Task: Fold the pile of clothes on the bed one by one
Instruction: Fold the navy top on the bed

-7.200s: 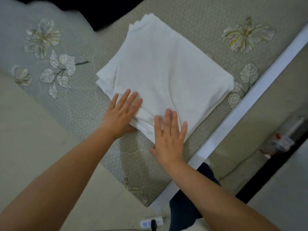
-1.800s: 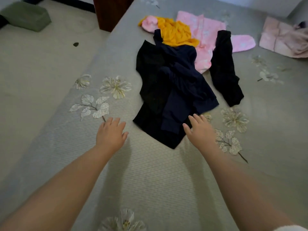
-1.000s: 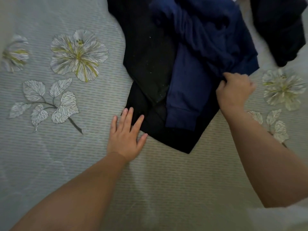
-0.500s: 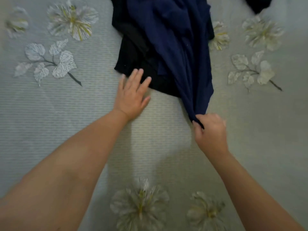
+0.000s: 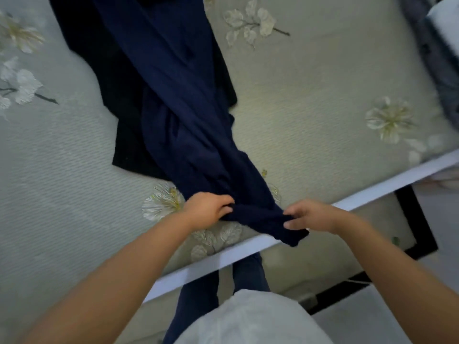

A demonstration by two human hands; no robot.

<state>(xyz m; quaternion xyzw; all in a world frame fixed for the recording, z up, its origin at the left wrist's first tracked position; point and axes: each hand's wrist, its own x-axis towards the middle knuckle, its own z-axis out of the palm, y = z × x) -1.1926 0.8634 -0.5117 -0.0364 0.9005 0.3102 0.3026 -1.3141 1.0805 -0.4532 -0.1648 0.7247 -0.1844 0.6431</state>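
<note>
Two garments show on the bed [image 5: 310,115]: one navy garment [image 5: 178,100] and one black garment [image 5: 116,100] lying flat beneath it on the left. The navy garment stretches in a long bunched strip from the far side down to the bed's near edge, where its end hangs just over the white border strip [image 5: 372,194]. Two hands hold that near end. The left hand [image 5: 207,212] has its fingers curled into the cloth on the left side; the right hand [image 5: 308,216] pinches the cloth between thumb and fingers on the right. The two hands are close together, with only a short span of fabric between them. The bedcover to the right of the garments lies bare, printed with pale flowers, up to the border. Left of the black garment there is more open cover.
</note>
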